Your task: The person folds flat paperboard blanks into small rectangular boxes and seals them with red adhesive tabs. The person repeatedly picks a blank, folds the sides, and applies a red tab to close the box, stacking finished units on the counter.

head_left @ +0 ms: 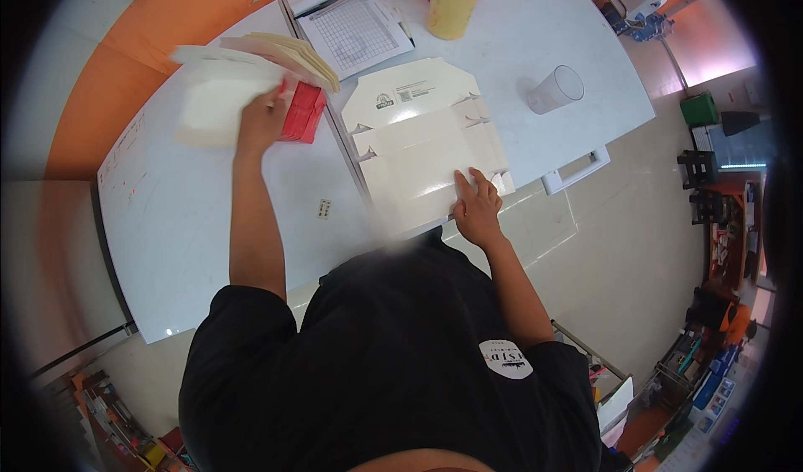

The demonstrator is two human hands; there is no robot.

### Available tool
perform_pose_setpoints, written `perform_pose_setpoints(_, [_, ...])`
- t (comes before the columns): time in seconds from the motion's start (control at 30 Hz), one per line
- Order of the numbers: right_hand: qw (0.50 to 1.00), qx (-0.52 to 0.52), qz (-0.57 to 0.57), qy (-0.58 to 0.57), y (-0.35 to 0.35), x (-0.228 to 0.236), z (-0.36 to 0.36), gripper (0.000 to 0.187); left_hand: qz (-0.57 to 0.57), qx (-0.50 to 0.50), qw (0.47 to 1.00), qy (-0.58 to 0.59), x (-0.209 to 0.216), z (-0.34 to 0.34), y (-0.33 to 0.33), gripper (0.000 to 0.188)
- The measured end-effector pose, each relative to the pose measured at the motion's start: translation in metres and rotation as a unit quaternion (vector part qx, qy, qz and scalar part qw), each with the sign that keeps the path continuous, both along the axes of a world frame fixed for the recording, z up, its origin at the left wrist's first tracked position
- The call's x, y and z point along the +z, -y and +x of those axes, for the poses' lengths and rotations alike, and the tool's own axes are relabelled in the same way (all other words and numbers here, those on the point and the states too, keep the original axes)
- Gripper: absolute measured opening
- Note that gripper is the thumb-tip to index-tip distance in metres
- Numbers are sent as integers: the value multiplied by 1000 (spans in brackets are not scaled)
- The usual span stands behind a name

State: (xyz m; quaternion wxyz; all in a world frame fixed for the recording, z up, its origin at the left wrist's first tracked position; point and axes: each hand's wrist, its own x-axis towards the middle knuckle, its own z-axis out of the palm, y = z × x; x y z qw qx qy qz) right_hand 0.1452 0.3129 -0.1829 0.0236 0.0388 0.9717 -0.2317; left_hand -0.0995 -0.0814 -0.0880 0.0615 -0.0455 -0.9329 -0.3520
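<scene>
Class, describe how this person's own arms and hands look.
The left hand and right hand are gloveless; no watch or bracelet shows. The short-sleeved black fabric shirt leaves both forearms bare and carries a white rounded patch with dark printing near the right sleeve.

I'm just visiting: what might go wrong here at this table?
The flat cream cardboard under the right hand reaches the near edge of the white table, so a push toward the body might slide it off.

The clear cup to its right could tip if the right arm swings wide.

The red packet lies right by the left hand, which is motion-blurred, so it might get knocked.
</scene>
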Motion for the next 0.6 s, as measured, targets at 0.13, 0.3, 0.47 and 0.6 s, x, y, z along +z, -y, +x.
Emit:
perform_pose_setpoints(0.13, [1000, 4, -3, -10, 0, -3, 2, 61, 8, -29, 993, 112, -17, 2, -28, 53])
perform_pose_setpoints(0.3, [1000, 1, -2, -3, 4, -3, 3, 60, -177, -55, 976, 115, -29, -3, -38, 70])
perform_pose_setpoints(0.47, [990, -80, -92, -64, -25, -23, -7, 60, -160, -36, 982, 90, -38, -1, -34, 69])
perform_pose_setpoints(0.6, [961, -274, -10, -39, -32, -11, -29, 65, -114, -13, 990, -82, -43, 35, -67, 62])
